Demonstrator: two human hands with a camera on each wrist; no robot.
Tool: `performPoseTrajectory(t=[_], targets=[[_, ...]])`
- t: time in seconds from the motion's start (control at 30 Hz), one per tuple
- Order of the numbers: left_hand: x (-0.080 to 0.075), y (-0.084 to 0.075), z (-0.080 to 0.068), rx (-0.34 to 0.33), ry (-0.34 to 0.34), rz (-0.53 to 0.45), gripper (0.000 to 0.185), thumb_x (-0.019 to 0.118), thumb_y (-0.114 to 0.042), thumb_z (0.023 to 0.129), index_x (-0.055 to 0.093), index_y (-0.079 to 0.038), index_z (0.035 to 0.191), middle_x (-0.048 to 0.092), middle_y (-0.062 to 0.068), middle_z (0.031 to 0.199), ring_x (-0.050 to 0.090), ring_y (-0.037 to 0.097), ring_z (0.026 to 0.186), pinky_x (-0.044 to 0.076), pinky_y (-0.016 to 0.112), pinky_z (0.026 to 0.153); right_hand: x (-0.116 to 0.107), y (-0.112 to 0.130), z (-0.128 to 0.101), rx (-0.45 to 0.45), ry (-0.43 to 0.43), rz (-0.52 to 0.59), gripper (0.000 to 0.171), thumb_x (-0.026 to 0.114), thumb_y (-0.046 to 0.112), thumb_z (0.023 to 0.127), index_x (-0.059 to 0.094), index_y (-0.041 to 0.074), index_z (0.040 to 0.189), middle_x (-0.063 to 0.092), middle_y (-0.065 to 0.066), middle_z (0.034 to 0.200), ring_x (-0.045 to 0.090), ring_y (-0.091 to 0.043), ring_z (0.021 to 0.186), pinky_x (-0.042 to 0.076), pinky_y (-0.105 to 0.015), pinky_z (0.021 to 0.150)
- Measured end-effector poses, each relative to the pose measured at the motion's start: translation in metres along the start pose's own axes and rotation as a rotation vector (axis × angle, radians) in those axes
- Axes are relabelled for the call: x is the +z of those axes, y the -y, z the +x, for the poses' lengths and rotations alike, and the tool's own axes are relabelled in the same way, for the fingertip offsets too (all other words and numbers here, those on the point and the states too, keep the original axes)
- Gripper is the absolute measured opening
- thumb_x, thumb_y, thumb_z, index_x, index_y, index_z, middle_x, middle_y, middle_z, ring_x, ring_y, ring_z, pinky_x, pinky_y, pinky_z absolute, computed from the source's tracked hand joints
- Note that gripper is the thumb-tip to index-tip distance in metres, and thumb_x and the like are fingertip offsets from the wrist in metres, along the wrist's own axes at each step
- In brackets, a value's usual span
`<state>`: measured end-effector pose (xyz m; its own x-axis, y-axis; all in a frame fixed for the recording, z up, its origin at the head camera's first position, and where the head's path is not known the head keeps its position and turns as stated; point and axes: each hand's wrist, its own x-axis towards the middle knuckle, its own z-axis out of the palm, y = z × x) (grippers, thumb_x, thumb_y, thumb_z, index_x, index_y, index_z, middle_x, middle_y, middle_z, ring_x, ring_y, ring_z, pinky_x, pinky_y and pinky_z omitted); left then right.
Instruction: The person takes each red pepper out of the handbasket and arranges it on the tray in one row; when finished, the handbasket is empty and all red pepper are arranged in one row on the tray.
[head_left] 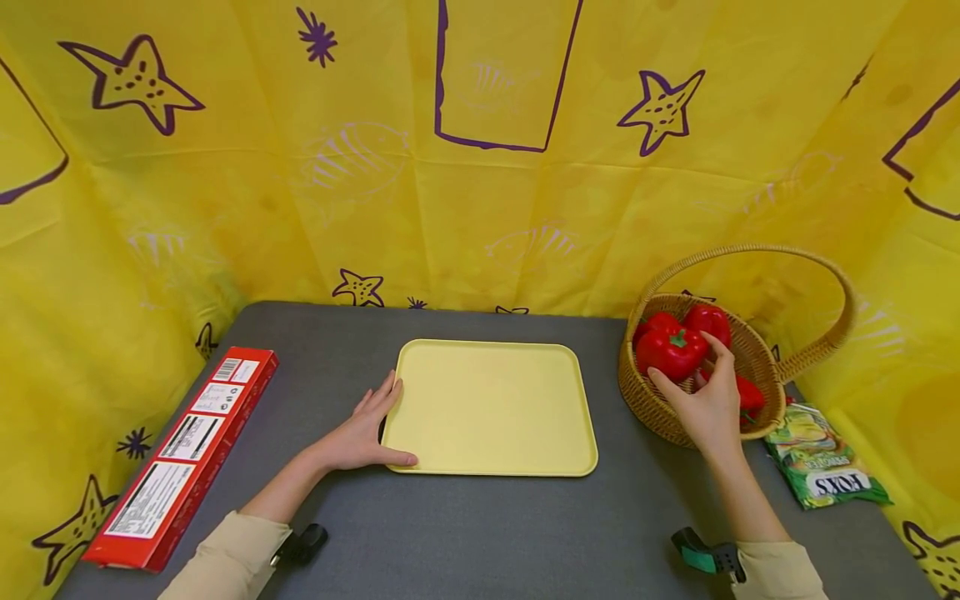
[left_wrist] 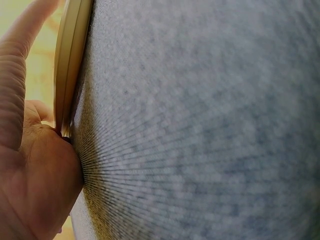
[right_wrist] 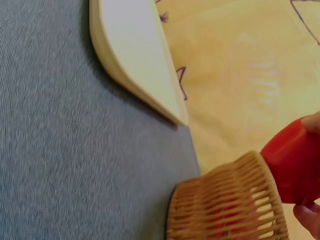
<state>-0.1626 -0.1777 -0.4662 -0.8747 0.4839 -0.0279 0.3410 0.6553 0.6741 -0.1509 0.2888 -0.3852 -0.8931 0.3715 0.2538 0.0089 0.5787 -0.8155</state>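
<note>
A pale yellow tray (head_left: pixel 491 408) lies in the middle of the grey table. My left hand (head_left: pixel 367 433) rests flat at the tray's left edge (left_wrist: pixel 70 65), fingers straight, thumb along the front corner. A wicker basket (head_left: pixel 660 400) with a tall handle stands at the right and holds red bell peppers. My right hand (head_left: pixel 705 392) reaches into the basket and curls its fingers round the front red pepper (head_left: pixel 670 350). In the right wrist view the red pepper (right_wrist: pixel 292 165) shows above the basket's rim (right_wrist: pixel 225 205) between my fingertips.
A long red box (head_left: pixel 187 454) lies along the table's left side. A green snack packet (head_left: pixel 821 458) lies to the right of the basket. Yellow star-printed cloth walls in the table on three sides.
</note>
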Motion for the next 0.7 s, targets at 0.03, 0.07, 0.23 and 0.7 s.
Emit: performPoseTrajectory(t=[0.03,0.07,0.23,0.7], targets=[[0.0,0.0,0.0,-0.001,0.0,-0.001,0.122,0.075,-0.06,0.062,0.008,-0.004,0.147,-0.005,0.012,0.153,-0.004,0.038,0.137,0.004,0.056,0.107,0.001,0.002,-0.001,0.003,0.0,0.012,0.085,0.077,0.034,0.073,0.027,0.022,0.14,0.037,-0.005,0.138,0.044,-0.026,0.119,0.04,-0.044,0.097],[0.0,0.0,0.0,-0.002,0.001,-0.002,0.122,0.075,-0.06,0.062,0.008,-0.004,0.147,-0.005,0.012,0.153,-0.004,0.038,0.137,0.004,0.056,0.107,0.001,0.004,-0.001,0.005,0.002,0.023,0.085,0.078,0.034,0.072,0.027,0.023,0.139,0.037,-0.004,0.138,0.044,-0.025,0.119,0.04,-0.043,0.097],[0.0,0.0,0.0,-0.007,0.005,-0.001,0.122,0.075,-0.06,0.062,0.007,-0.004,0.147,-0.005,0.012,0.153,-0.004,0.038,0.137,0.004,0.057,0.106,0.005,0.011,-0.004,-0.01,0.029,0.069,0.086,0.078,0.029,0.073,0.024,0.025,0.14,0.037,-0.004,0.137,0.043,-0.023,0.118,0.04,-0.035,0.098],[0.0,0.001,0.0,-0.012,0.013,0.004,0.123,0.073,-0.062,0.062,0.006,-0.005,0.147,-0.006,0.011,0.153,-0.004,0.037,0.138,0.004,0.056,0.107,0.03,0.015,-0.012,-0.094,0.104,0.099,0.085,0.08,0.024,0.072,0.027,0.019,0.139,0.04,-0.005,0.135,0.046,-0.023,0.116,0.041,-0.041,0.096]])
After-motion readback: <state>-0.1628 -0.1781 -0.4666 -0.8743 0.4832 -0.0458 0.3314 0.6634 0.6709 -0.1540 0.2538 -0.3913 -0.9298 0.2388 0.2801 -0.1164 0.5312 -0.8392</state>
